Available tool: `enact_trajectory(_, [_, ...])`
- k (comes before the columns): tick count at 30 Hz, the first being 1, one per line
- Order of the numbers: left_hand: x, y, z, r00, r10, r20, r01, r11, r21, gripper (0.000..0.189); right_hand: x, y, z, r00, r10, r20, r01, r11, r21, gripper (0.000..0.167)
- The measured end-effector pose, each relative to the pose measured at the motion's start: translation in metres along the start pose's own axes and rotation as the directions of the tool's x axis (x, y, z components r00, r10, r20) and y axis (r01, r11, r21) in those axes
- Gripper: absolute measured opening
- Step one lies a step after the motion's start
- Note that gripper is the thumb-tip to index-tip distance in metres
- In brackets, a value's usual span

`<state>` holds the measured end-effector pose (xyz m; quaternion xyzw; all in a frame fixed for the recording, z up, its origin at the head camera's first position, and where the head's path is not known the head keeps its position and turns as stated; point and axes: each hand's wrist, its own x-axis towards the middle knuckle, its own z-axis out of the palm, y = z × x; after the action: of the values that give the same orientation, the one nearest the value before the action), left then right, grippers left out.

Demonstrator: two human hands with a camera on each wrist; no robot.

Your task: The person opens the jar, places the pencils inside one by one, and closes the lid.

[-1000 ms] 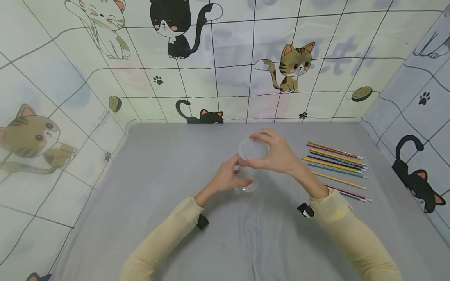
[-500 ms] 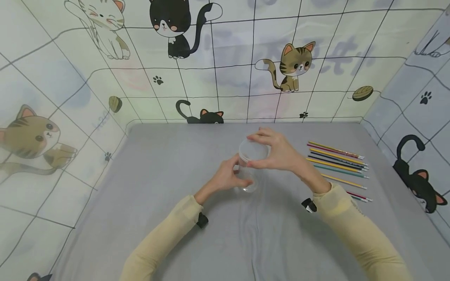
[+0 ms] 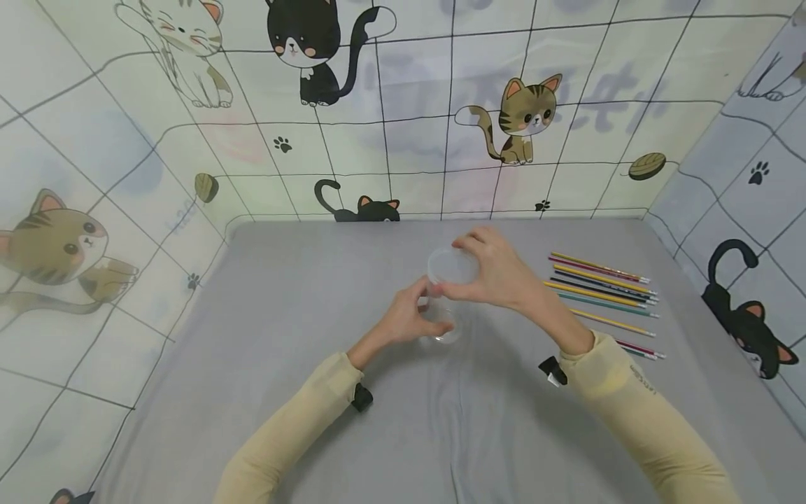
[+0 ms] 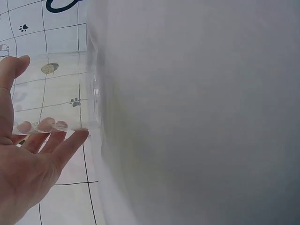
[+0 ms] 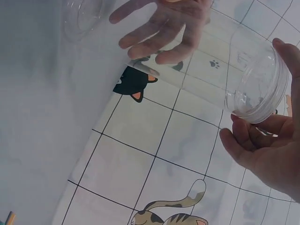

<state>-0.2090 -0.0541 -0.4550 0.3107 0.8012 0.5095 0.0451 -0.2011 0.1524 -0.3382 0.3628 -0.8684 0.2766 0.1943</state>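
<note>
A tall clear plastic jar (image 3: 448, 332) stands upright on the grey cloth, mid-table, capped by a round clear lid (image 3: 452, 267). My left hand (image 3: 408, 316) grips the jar's body from the left, thumb on the near side. In the left wrist view the fingers of that hand wrap the jar wall (image 4: 56, 96) above its base. From the right, my right hand (image 3: 494, 274) holds the lid by its edge, thumb in front and fingers behind. The right wrist view shows the lid (image 5: 263, 89) at the jar's mouth, with fingertips and thumb on its rim.
Several pencils (image 3: 601, 292) in yellow, red, black and green lie side by side to the right of the jar, partly behind the right forearm. A cat-print sheet (image 3: 415, 140) rises behind the grey cloth and along both sides.
My right hand has turned and shifted slightly around the lid, its fingers changing place on the rim. The left hand and the jar stay where they were.
</note>
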Motion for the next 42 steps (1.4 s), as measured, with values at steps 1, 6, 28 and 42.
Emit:
enact_trajectory(1, [0.000, 0.000, 0.000, 1.000, 0.001, 0.001, -0.001, 1.000, 0.001, 0.063, 0.001, 0.001, 0.000, 1.000, -0.009, 0.004, 0.009, 1.000, 0.011, 0.064])
enact_trajectory(6, [0.002, 0.000, -0.003, 1.000, 0.005, 0.014, -0.005, 1.000, 0.013, 0.064, 0.005, 0.008, -0.002, 0.997, -0.059, 0.045, 0.055, 0.996, 0.076, 0.062])
enact_trajectory(28, [0.000, -0.001, -0.003, 1.000, 0.003, 0.018, -0.003, 1.000, 0.018, 0.068, -0.015, 0.015, 0.006, 0.967, 0.216, 0.134, -0.250, 0.901, 0.354, 0.074])
enact_trajectory(42, [-0.002, -0.003, 0.000, 1.000, -0.007, 0.023, 0.007, 1.000, 0.018, 0.063, -0.020, 0.020, 0.007, 0.966, 0.186, 0.177, -0.245, 0.871, 0.425, 0.071])
